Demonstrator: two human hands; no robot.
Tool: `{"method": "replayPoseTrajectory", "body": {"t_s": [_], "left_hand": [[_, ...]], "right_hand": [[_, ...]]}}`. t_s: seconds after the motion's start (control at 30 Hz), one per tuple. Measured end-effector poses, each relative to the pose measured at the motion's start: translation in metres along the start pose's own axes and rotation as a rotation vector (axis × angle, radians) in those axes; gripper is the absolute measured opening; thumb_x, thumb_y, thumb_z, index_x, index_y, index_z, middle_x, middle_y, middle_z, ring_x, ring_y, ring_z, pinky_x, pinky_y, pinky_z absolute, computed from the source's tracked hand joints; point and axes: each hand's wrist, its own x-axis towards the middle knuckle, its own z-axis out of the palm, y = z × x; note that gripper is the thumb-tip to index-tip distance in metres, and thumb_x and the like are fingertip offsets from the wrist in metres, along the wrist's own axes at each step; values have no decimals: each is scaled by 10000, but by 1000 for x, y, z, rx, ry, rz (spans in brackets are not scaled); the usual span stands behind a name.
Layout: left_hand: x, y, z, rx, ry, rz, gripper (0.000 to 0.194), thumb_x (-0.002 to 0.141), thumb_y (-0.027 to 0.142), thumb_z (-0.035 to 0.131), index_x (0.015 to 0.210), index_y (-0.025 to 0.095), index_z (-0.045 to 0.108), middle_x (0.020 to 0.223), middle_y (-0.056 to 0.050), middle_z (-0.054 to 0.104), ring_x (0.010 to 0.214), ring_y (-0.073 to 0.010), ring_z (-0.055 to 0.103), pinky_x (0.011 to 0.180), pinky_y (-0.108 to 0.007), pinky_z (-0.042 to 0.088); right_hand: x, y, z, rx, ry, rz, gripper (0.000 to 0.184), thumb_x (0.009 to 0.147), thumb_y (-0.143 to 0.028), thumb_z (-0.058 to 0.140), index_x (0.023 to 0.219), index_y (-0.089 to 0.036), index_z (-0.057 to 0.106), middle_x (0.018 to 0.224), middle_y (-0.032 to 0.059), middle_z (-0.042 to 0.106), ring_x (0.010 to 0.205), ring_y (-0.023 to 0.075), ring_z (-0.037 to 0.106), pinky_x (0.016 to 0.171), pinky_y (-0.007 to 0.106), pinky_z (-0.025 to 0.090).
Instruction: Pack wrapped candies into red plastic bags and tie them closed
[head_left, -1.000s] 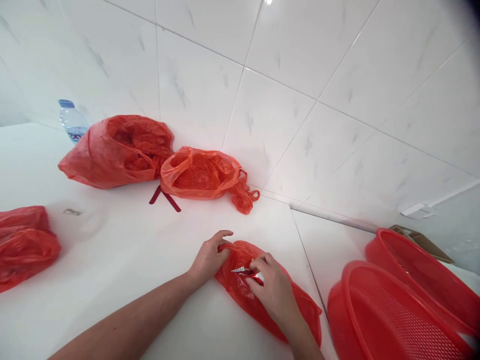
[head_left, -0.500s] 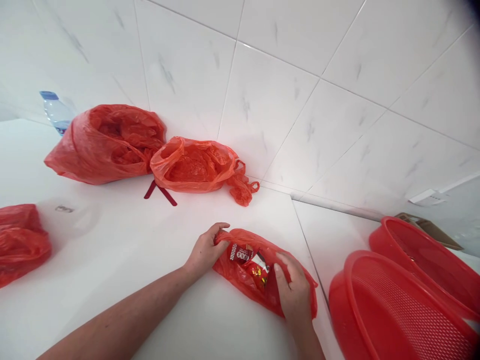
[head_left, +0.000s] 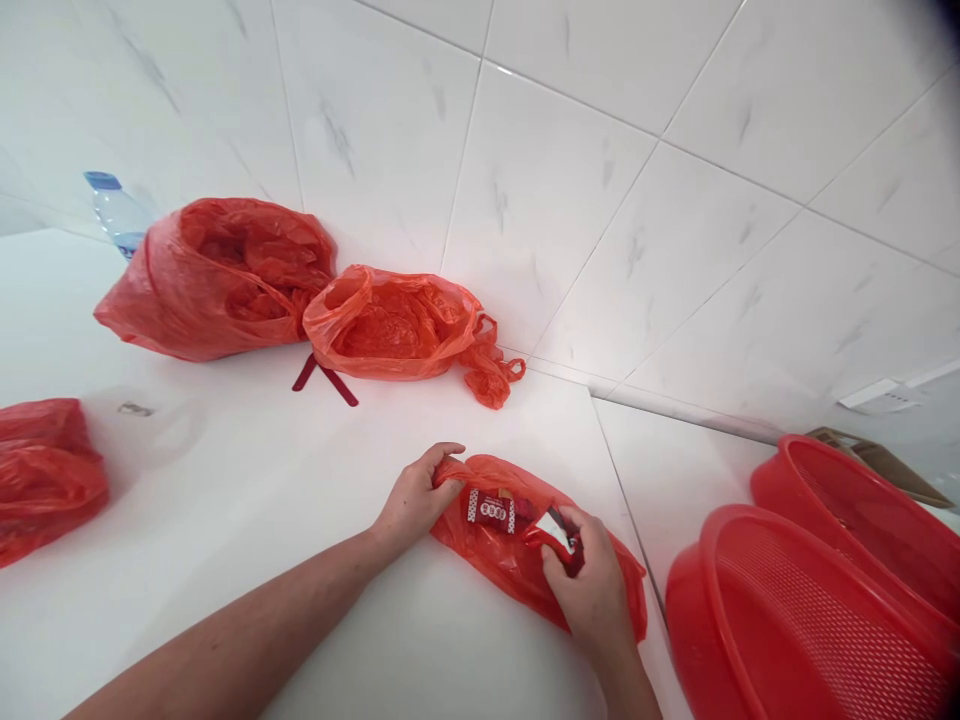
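A red plastic bag (head_left: 495, 575) lies open on the white table in front of me. My left hand (head_left: 420, 500) pinches its left rim between thumb and fingers. Inside the bag sits a dark red snack packet (head_left: 491, 511) with white print and dotted ends. My right hand (head_left: 592, 570) reaches into the right part of the bag, its fingers closed on a shiny red-and-white snack packet (head_left: 555, 530). That packet is partly hidden by the thumb and fingers.
Against the tiled wall stand a big full red bag (head_left: 165, 290), an open red bag (head_left: 390, 370) and a small crumpled bag (head_left: 491, 385). A bottle (head_left: 116, 215) is behind them. Another red bag (head_left: 52, 480) lies left. Red baskets (head_left: 712, 600) stand right.
My right hand has closed on the shiny packet and shifted it to the right within the bag. My left hand keeps its grip on the rim. The view has moved slightly.
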Motion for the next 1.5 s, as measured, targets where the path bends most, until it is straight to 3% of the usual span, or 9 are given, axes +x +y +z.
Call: {"method": "replayPoseTrajectory", "body": {"t_s": [0.17, 0.33, 0.47, 0.63, 0.77, 0.97, 1.13, 1.27, 1.5], "left_hand": [[0, -1, 0, -4, -13, -1, 369, 782, 301, 447, 1138, 245, 527, 919, 9, 682, 788, -163, 628, 715, -268, 496], [0, -1, 1, 1, 0, 0, 382, 768, 301, 450, 1134, 232, 536, 900, 5, 679, 796, -169, 628, 728, -279, 497], [-1, 1, 0, -3, -15, -3, 380, 776, 312, 449, 1140, 234, 525, 920, -1, 672, 817, -175, 628, 744, -286, 500], [-2, 2, 0, 6, -12, -8, 379, 777, 316, 447, 1136, 230, 532, 941, -7, 675, 817, -172, 630, 732, -275, 502], [-1, 1, 1, 23, 7, -6, 373, 773, 321, 457, 1123, 233, 548, 927, -2, 680, 776, -168, 630, 694, -269, 501], [-1, -2, 0, 17, -4, 16, 354, 788, 306, 451, 1128, 249, 531, 932, 4, 673, 806, -170, 628, 720, -274, 500], [-1, -1, 0, -11, -12, 18, 367, 785, 311, 453, 1137, 233, 525, 980, -6, 673, 831, -174, 632, 755, -284, 499], [-1, 1, -1, -5, -11, 16, 384, 777, 319, 458, 1141, 222, 531, 1001, -10, 676, 849, -176, 634, 767, -283, 498], [0, -3, 0, 4, -9, 21, 384, 784, 309, 450, 1149, 226, 532, 938, -3, 677, 799, -170, 629, 734, -279, 498]], "right_hand": [[1, 7, -5, 53, 10, -51, 351, 670, -171, 471, 1003, -242, 557, 1039, 44, 586, 943, 220, 563, 776, 350, 493], [3, 12, -3, 89, 39, -135, 376, 695, -162, 449, 1033, -243, 592, 1200, 43, 537, 1113, 236, 499, 896, 377, 455], [2, 13, -6, 55, 183, -151, 370, 769, -181, 425, 1079, -259, 612, 1270, 33, 496, 1190, 228, 440, 985, 391, 383], [1, 19, -15, 21, 439, -89, 269, 812, -273, 471, 1018, -192, 625, 1191, 87, 520, 1117, 236, 483, 976, 389, 376], [5, 32, -22, -64, 530, -10, 339, 809, -325, 479, 1086, -168, 594, 1221, 121, 485, 1151, 266, 447, 987, 405, 349], [12, 53, -27, -51, 293, 298, 649, 738, -511, 545, 1294, -193, 442, 1182, 132, 549, 1040, 307, 530, 822, 406, 432], [12, 55, -26, 45, 118, 387, 461, 742, -537, 520, 1062, -215, 598, 909, 64, 670, 803, 250, 606, 650, 332, 460], [12, 55, -22, 211, 87, 374, 377, 756, -525, 518, 899, -195, 629, 830, 27, 682, 746, 216, 607, 620, 293, 467], [10, 54, -18, 611, 131, 474, 396, 715, -470, 599, 981, -177, 616, 818, 14, 689, 729, 203, 629, 614, 281, 509]]}}
